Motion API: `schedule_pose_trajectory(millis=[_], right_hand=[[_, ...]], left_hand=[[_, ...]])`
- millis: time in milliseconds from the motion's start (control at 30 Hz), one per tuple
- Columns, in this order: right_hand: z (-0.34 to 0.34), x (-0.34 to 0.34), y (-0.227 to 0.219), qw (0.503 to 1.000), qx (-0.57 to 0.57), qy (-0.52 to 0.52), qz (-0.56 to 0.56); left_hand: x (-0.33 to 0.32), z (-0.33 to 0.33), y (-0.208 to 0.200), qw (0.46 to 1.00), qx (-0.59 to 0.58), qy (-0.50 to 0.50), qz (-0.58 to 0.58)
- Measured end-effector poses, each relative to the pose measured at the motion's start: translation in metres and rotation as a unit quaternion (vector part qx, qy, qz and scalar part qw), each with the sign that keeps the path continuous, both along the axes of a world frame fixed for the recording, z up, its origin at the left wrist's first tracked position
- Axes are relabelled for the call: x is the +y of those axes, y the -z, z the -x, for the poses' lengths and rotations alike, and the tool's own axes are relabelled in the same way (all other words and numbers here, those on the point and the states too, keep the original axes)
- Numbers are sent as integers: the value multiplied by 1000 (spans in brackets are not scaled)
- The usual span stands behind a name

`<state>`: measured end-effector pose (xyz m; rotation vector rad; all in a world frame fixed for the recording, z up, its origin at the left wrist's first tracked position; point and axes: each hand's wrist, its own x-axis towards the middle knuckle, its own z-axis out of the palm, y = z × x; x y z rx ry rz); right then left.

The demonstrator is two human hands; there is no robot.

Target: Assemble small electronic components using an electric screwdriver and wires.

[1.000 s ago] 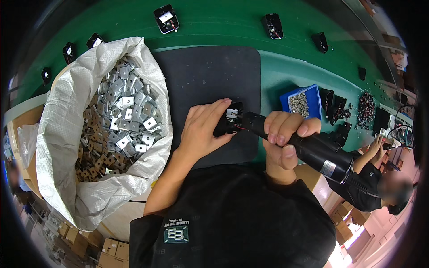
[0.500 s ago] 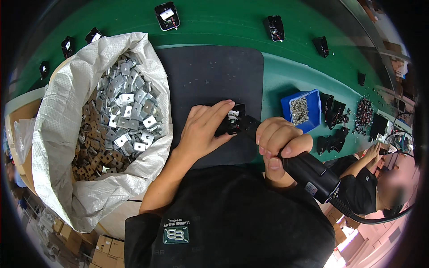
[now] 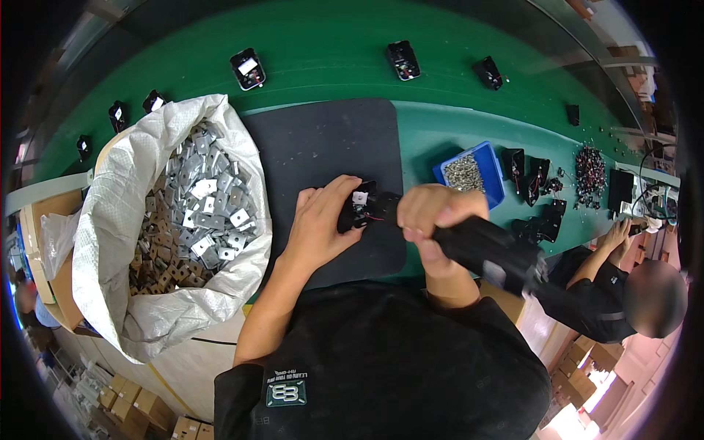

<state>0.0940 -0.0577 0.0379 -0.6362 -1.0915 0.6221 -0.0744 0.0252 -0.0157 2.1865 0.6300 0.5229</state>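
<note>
My left hand is wrapped round the left side of a small black plastic housing, which stands on the dark mat. Inside the housing a pale metal piece and a bit of red wire show. A black corded electric screwdriver lies in the grip of my right hand, tilted down to the left. Its front end is over the right side of the housing. Whether the bit touches a screw is hidden. Motion smears the rear of the tool.
A white woven sack of metal brackets stands left of the mat. On the right are a blue bin of screws, several black housings and a pile of small parts. More housings line the green belt. Another person works at right.
The whole view has shifted, so the mat and bin appear farther left. My right hand and the screwdriver have swung slightly, blurring the tool. Both hands keep their holds.
</note>
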Motion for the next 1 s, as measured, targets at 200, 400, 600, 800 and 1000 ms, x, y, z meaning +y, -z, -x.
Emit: schedule_pose_trajectory(millis=[200, 400, 600, 800, 1000], right_hand=[[-46, -42, -47, 997, -8, 66, -30], [-91, -51, 2, 951, 31, 307, 25], [-111, -59, 19, 940, 51, 335, 44], [-115, -58, 33, 950, 81, 300, 22], [-111, -71, 3, 952, 130, 275, 2]], left_hand=[[15, -37, -1, 990, 8, -119, 77], [101, -111, 4, 978, -27, -198, -61], [142, -139, 16, 966, 127, -185, -126], [114, -157, -5, 927, 194, -191, -259], [102, -190, 6, 930, 154, -98, -319]])
